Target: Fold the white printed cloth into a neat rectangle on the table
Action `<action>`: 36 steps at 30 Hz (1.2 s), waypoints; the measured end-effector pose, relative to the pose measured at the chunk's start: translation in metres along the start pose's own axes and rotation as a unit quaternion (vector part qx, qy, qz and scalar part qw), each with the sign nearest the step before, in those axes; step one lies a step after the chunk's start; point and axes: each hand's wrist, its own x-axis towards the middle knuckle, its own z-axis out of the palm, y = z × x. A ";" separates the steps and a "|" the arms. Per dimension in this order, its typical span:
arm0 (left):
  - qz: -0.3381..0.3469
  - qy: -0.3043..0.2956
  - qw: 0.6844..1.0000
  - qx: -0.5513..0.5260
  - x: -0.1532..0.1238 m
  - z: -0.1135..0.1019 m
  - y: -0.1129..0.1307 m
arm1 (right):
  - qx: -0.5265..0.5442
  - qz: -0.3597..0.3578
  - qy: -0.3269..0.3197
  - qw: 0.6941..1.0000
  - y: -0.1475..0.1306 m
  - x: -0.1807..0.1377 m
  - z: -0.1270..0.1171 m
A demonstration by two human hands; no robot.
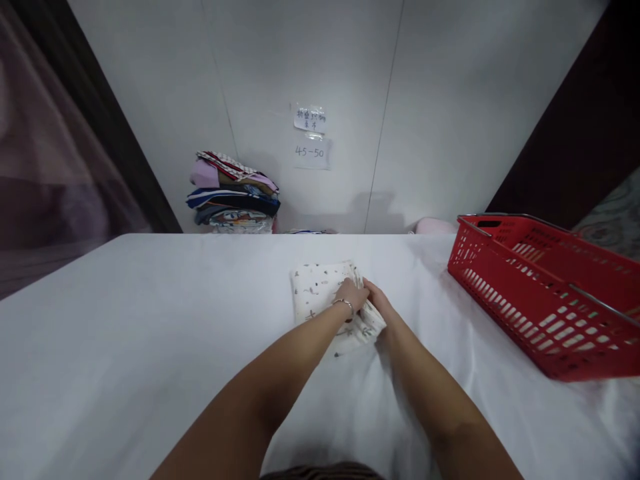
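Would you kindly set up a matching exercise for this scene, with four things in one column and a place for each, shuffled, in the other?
Things:
1. patterned cloth
2. red basket
3. stack of folded clothes
4. paper notes

Places:
A. taped to the white wall
B. at the table's right edge
C. under both hands, mid-table
D. behind the table's far edge, against the wall, left of centre

Pairs: 1-C, 2-B, 3-D, 4-A. The left hand and right hand press on the cloth.
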 end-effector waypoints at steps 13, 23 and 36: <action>0.192 0.074 0.976 0.065 -0.014 -0.060 -0.066 | -0.178 -0.044 0.044 0.982 -0.022 0.033 -0.015; 0.099 0.118 0.988 0.030 -0.001 -0.068 -0.130 | -0.375 -0.033 0.164 0.912 -0.025 0.050 -0.016; -0.059 0.108 0.981 -0.149 -0.011 -0.077 -0.125 | -0.576 -0.019 0.098 0.811 -0.015 0.009 -0.027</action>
